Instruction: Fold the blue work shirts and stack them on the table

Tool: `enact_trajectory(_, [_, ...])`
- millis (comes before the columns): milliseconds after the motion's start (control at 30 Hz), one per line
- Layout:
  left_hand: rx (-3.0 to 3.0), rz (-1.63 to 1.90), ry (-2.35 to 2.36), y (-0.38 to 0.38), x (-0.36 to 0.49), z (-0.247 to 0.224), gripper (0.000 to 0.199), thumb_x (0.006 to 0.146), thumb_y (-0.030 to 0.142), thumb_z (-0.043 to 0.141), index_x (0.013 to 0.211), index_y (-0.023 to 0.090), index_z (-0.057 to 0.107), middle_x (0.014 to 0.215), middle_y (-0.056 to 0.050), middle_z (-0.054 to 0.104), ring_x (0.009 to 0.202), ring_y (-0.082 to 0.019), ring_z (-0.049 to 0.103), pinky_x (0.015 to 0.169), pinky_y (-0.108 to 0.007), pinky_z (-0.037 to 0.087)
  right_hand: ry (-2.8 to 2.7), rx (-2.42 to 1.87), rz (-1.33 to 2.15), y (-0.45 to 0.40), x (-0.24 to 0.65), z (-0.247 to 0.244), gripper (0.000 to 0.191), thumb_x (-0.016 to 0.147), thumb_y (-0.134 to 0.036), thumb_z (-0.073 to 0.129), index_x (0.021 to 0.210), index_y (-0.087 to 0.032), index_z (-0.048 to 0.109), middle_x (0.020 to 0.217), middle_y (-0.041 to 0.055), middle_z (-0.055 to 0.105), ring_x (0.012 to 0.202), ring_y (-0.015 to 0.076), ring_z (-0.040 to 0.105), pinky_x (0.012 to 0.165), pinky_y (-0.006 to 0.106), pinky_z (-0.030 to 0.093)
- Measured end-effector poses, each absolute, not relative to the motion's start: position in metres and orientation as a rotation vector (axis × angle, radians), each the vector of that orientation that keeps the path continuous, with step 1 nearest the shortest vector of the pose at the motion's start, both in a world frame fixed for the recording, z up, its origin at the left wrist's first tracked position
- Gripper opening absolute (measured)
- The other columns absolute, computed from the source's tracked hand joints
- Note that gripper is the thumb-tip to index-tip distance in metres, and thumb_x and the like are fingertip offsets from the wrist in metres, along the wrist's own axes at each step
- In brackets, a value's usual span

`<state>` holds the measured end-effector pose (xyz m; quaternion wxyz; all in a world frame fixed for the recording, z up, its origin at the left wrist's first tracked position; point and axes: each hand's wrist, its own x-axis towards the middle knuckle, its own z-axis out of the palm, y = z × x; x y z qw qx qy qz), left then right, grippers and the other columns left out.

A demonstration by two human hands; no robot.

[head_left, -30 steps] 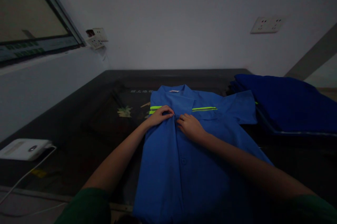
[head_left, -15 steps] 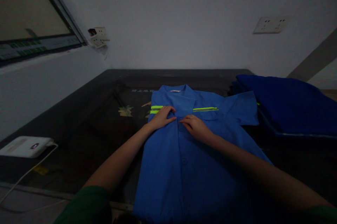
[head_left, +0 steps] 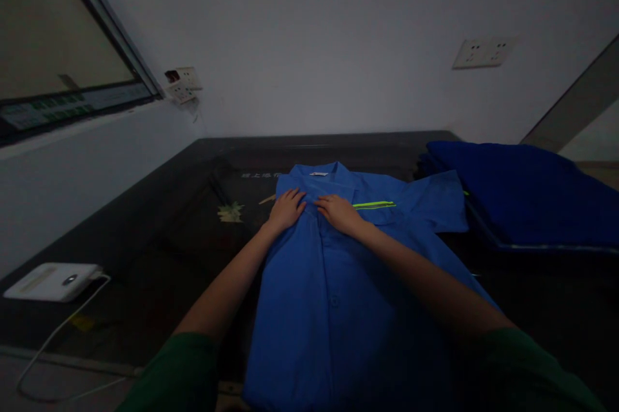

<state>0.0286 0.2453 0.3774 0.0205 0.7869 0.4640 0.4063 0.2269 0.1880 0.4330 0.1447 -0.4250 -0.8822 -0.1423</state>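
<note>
A blue short-sleeved shirt with yellow-green reflective strips lies on a dark table, its collar toward the wall. On the left part of its chest rests my left hand, fingers spread over the cloth and covering the strip there. My right hand lies just beside it on the front of the shirt below the collar, palm down with fingers stretched out. A small gap separates the two hands. The sleeve on the right is spread outward, while no sleeve shows on the left.
Dark blue folded fabric is stacked on the right of the table. A white device with a cable lies at the left edge. Wall sockets and a window are beyond.
Both hands have shifted slightly up toward the collar and left. My right hand's fingers, earlier bent at the shirt's front edge, now lie flatter. The camera view has tilted a little.
</note>
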Motion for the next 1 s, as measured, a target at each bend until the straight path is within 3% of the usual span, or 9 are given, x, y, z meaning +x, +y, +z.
enact_trajectory(100, [2.495, 1.191, 1.568, 0.240, 0.033, 0.375, 0.039, 0.094, 0.036, 0.047, 0.128, 0.020, 0.054, 0.142, -0.012, 0.048, 0.136, -0.029, 0.036, 0.114, -0.051, 0.023, -2.556, -1.294, -0.467, 0.194, 0.241, 0.434, 0.044, 0.094, -0.026, 0.050, 0.138, -0.022, 0.049, 0.143, 0.0128, 0.049, 0.126, 0.0274, 0.050, 0.101, 0.042, 0.042])
enact_trajectory(233, [2.595, 1.218, 1.544, 0.230, 0.036, 0.386, 0.038, 0.095, 0.029, 0.043, 0.129, 0.015, 0.054, 0.141, -0.016, 0.048, 0.135, -0.029, 0.039, 0.115, -0.050, 0.023, -2.563, -1.375, -0.436, 0.199, 0.256, 0.435, 0.057, 0.094, -0.039, 0.052, 0.145, -0.019, 0.039, 0.146, 0.0164, 0.044, 0.133, 0.0310, 0.043, 0.106, 0.049, 0.037])
enact_trajectory(333, [2.643, 1.082, 1.161, 0.225, 0.040, 0.396, 0.037, 0.094, 0.025, 0.043, 0.129, 0.016, 0.054, 0.136, -0.013, 0.053, 0.131, -0.024, 0.045, 0.113, -0.044, 0.031, -2.598, -1.416, -0.415, 0.201, 0.260, 0.436, 0.059, 0.094, -0.045, 0.050, 0.146, -0.019, 0.038, 0.147, 0.0164, 0.041, 0.135, 0.0341, 0.039, 0.108, 0.057, 0.031])
enact_trajectory(433, [2.666, 0.901, 0.943, 0.222, 0.045, 0.397, 0.041, 0.093, 0.026, 0.047, 0.134, 0.020, 0.050, 0.143, -0.012, 0.048, 0.135, -0.023, 0.041, 0.113, -0.044, 0.032, -2.576, -1.404, -0.413, 0.204, 0.261, 0.438, 0.057, 0.095, -0.046, 0.047, 0.145, -0.021, 0.039, 0.147, 0.0156, 0.042, 0.135, 0.0333, 0.038, 0.108, 0.059, 0.029])
enact_trajectory(633, [2.734, 0.890, 1.187, 0.217, 0.057, 0.382, 0.055, 0.094, 0.034, 0.048, 0.145, 0.019, 0.035, 0.152, -0.016, 0.033, 0.143, -0.028, 0.026, 0.116, -0.051, 0.021, -2.488, -1.476, -0.485, 0.209, 0.267, 0.438, 0.053, 0.095, -0.044, 0.047, 0.141, -0.018, 0.044, 0.147, 0.0164, 0.042, 0.134, 0.0351, 0.038, 0.106, 0.060, 0.029])
enact_trajectory(733, [2.799, 0.852, 1.294, 0.215, 0.062, 0.378, 0.059, 0.096, 0.036, 0.043, 0.149, 0.016, 0.028, 0.155, -0.016, 0.027, 0.145, -0.029, 0.020, 0.117, -0.051, 0.016, -2.416, -1.407, -0.555, 0.196, 0.260, 0.439, 0.045, 0.095, -0.037, 0.049, 0.135, -0.015, 0.051, 0.140, 0.0165, 0.050, 0.130, 0.0314, 0.043, 0.107, 0.052, 0.032])
enact_trajectory(867, [2.844, 0.711, 1.337, 0.213, 0.061, 0.380, 0.059, 0.097, 0.039, 0.037, 0.151, 0.018, 0.024, 0.156, -0.014, 0.025, 0.145, -0.028, 0.019, 0.117, -0.053, 0.012, -2.516, -1.130, -0.545, 0.160, 0.242, 0.435, 0.029, 0.095, -0.023, 0.046, 0.114, -0.013, 0.065, 0.116, 0.0134, 0.065, 0.109, 0.0234, 0.057, 0.096, 0.037, 0.044])
enact_trajectory(1000, [2.812, 0.645, 1.381, 0.212, 0.060, 0.383, 0.056, 0.097, 0.040, 0.033, 0.151, 0.024, 0.024, 0.157, -0.009, 0.023, 0.145, -0.028, 0.019, 0.115, -0.056, 0.013, -2.674, -0.955, -0.488, 0.129, 0.238, 0.418, 0.027, 0.094, -0.026, 0.050, 0.113, -0.017, 0.067, 0.125, 0.0107, 0.062, 0.107, 0.0222, 0.060, 0.093, 0.036, 0.048])
